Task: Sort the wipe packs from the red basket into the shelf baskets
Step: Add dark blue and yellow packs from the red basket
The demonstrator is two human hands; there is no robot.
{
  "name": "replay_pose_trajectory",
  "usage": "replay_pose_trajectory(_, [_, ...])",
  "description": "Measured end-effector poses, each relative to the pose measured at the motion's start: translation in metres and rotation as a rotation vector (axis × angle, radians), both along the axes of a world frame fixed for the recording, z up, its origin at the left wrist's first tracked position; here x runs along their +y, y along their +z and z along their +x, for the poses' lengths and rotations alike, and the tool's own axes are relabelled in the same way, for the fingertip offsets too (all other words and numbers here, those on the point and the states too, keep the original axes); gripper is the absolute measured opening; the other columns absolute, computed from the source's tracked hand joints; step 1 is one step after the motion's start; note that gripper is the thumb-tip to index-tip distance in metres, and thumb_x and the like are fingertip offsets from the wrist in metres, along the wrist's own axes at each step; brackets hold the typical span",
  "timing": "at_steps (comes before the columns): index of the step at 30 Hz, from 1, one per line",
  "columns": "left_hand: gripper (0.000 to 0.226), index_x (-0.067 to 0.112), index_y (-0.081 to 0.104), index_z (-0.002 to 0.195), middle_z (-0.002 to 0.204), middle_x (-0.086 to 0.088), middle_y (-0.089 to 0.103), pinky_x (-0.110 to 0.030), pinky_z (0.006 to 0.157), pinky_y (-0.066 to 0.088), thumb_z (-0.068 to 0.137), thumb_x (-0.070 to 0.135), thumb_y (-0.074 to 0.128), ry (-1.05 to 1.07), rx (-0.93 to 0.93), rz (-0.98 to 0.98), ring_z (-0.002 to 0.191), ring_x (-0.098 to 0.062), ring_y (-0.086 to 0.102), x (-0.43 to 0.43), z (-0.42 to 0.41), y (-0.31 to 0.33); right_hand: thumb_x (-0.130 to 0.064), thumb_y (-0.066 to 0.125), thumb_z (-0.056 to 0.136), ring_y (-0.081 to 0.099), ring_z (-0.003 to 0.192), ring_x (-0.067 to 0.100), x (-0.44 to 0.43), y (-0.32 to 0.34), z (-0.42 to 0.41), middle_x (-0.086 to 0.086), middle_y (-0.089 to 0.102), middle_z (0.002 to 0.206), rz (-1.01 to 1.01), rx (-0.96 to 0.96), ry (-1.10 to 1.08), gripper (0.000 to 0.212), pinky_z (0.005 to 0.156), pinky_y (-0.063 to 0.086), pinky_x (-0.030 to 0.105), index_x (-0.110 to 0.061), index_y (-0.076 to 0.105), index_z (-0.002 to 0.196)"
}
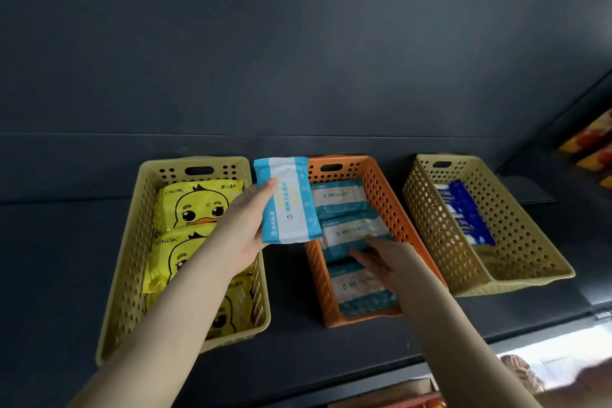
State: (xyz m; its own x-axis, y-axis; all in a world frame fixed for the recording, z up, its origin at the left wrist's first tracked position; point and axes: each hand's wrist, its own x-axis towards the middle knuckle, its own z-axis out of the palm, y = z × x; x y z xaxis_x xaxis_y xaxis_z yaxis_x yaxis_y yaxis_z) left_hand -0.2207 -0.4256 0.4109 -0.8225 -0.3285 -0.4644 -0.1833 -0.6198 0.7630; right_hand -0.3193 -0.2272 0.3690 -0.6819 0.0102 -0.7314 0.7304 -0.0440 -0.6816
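My left hand (246,225) holds a blue-and-white wipe pack (287,200) upright above the gap between the left yellow basket (132,242) and the orange basket (384,195). My right hand (381,258) reaches into the orange basket, fingers resting on the teal-and-white packs (341,199) stacked there. Whether it grips one I cannot tell. The left yellow basket holds yellow duck packs (195,205). A second yellow basket (516,242) on the right holds dark blue packs (463,212). The red basket is not in view.
All three baskets sit in a row on a dark shelf (59,258) with a dark back wall. Orange and red packages (592,142) show at the far right edge. A lower shelf edge (397,402) with red goods shows at the bottom.
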Motion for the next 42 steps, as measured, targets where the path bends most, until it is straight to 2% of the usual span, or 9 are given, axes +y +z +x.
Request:
replay_pose_trajectory(5, [0.019, 0.020, 0.063, 0.109, 0.102, -0.001, 0.073, -0.036, 0.073, 0.058, 0.092, 0.029, 0.060, -0.032, 0.032, -0.157, 0.089, -0.016, 0.071, 0.006, -0.002, -0.006, -0.009, 0.062, 0.091, 0.072, 0.070, 0.033, 0.017, 0.001, 0.002, 0.024, 0.071, 0.080, 0.212, 0.130, 0.152, 0.019, 0.066, 0.061, 0.041, 0.007, 0.055, 0.100])
replay_pose_trajectory(8, [0.018, 0.021, 0.060, 0.109, 0.105, -0.003, 0.071, -0.043, 0.081, 0.057, 0.093, 0.028, 0.060, 0.005, 0.023, -0.191, 0.094, -0.019, 0.070, 0.007, -0.003, -0.007, -0.010, 0.064, 0.090, 0.072, 0.068, 0.032, 0.028, 0.009, 0.005, 0.024, 0.071, 0.078, 0.294, 0.243, 0.199, 0.025, 0.062, 0.061, 0.038, 0.013, 0.059, 0.100])
replay_pose_trajectory(12, [0.011, 0.019, 0.059, 0.103, 0.106, -0.005, 0.069, -0.046, 0.085, 0.055, 0.094, 0.025, 0.059, 0.009, 0.013, -0.202, 0.095, -0.020, 0.068, 0.009, -0.004, -0.006, -0.015, 0.061, 0.093, 0.071, 0.067, 0.021, 0.031, 0.031, 0.014, 0.015, 0.072, 0.082, 0.239, 0.413, 0.253, 0.018, 0.061, 0.061, 0.030, 0.002, 0.064, 0.095])
replay_pose_trajectory(19, [0.022, 0.014, 0.061, 0.111, 0.109, -0.005, 0.069, -0.036, 0.079, 0.056, 0.091, 0.021, 0.062, -0.059, 0.079, -0.162, 0.101, -0.018, 0.067, 0.031, -0.005, -0.002, -0.036, 0.059, 0.092, 0.069, 0.094, 0.010, 0.026, 0.055, 0.037, -0.003, 0.071, 0.104, 0.168, 0.656, 0.642, 0.027, 0.082, 0.058, 0.028, -0.018, 0.067, 0.110])
replay_pose_trajectory(26, [0.022, 0.011, 0.065, 0.110, 0.103, -0.005, 0.073, -0.041, 0.079, 0.059, 0.089, 0.016, 0.065, -0.204, 0.115, -0.203, 0.095, -0.019, 0.071, 0.057, -0.006, 0.000, -0.026, 0.071, 0.085, 0.072, 0.088, 0.016, 0.024, 0.058, 0.041, 0.000, 0.074, 0.098, 0.076, 0.676, 0.617, 0.026, 0.077, 0.059, 0.036, -0.017, 0.065, 0.108])
replay_pose_trajectory(33, [0.025, 0.024, 0.061, 0.107, 0.102, 0.004, 0.072, -0.029, 0.076, 0.057, 0.084, 0.029, 0.071, -0.316, 0.146, -0.651, 0.091, -0.008, 0.070, 0.058, -0.016, 0.000, -0.016, 0.069, 0.085, 0.071, 0.092, 0.019, 0.038, 0.063, 0.034, 0.007, 0.072, 0.102, 0.009, 0.672, 0.544, 0.032, 0.074, 0.059, 0.034, -0.015, 0.056, 0.114])
replay_pose_trajectory(36, [0.029, 0.025, 0.055, 0.116, 0.117, 0.010, 0.064, -0.021, 0.088, 0.047, 0.091, 0.039, 0.059, -0.298, 0.154, -1.003, 0.107, -0.004, 0.060, 0.049, -0.026, -0.005, -0.009, 0.068, 0.086, 0.071, 0.094, 0.021, 0.047, 0.062, 0.028, 0.008, 0.067, 0.106, 0.063, 0.632, 0.463, 0.034, 0.074, 0.061, 0.041, -0.013, 0.052, 0.115])
replay_pose_trajectory(39, [0.048, 0.022, 0.043, 0.139, 0.149, 0.003, 0.039, -0.029, 0.110, 0.027, 0.095, 0.041, 0.051, -0.347, 0.096, -1.366, 0.139, -0.016, 0.032, 0.035, -0.035, -0.020, 0.003, 0.067, 0.083, 0.069, 0.094, 0.025, 0.059, 0.061, 0.026, 0.008, 0.061, 0.112, 0.099, 0.541, 0.514, 0.053, 0.068, 0.061, 0.044, -0.024, 0.045, 0.123])
replay_pose_trajectory(42, [0.065, 0.020, 0.021, 0.151, 0.162, -0.004, 0.001, -0.042, 0.118, 0.010, 0.097, 0.045, 0.045, -0.535, -0.063, -1.436, 0.149, -0.028, 0.004, 0.032, -0.039, -0.039, 0.007, 0.066, 0.082, 0.067, 0.096, 0.026, 0.061, 0.054, 0.028, 0.004, 0.058, 0.113, 0.161, 0.434, 0.713, 0.067, 0.066, 0.061, 0.045, -0.036, 0.041, 0.127])
